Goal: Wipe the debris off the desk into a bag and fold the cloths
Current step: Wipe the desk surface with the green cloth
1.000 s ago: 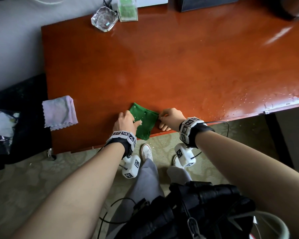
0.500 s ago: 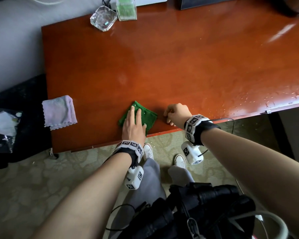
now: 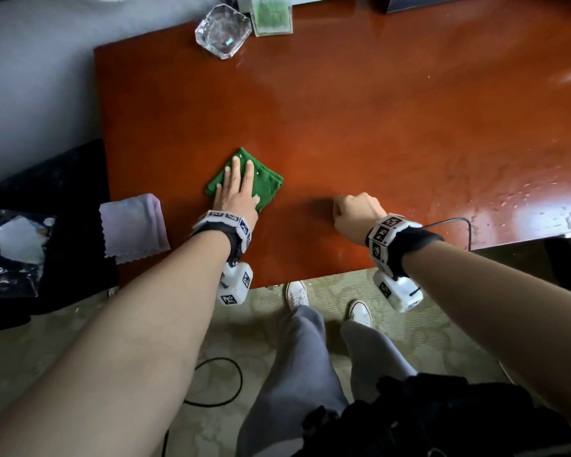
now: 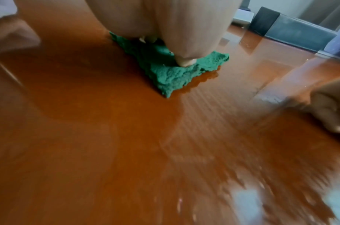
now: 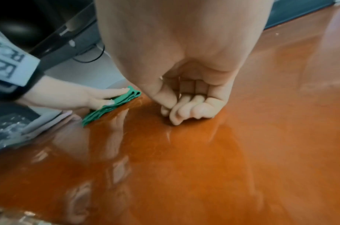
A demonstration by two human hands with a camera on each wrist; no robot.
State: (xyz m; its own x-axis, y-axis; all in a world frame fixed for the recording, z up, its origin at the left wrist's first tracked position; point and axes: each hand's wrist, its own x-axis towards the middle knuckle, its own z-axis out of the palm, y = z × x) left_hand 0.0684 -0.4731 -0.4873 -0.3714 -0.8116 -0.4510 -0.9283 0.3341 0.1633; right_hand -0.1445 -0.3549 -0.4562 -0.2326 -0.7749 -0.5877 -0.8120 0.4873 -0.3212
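Green cloth (image 3: 244, 179) slid farther in under flat left hand (image 3: 236, 196)

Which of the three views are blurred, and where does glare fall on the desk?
Head view: mostly sharp; strong window glare on the desk at the right near edge, and the right hand casts a soft shadow. Left wrist view: foreground streaked by blur, green cloth fairly sharp. Right wrist view: soft overall, glossy reflections in the wood.
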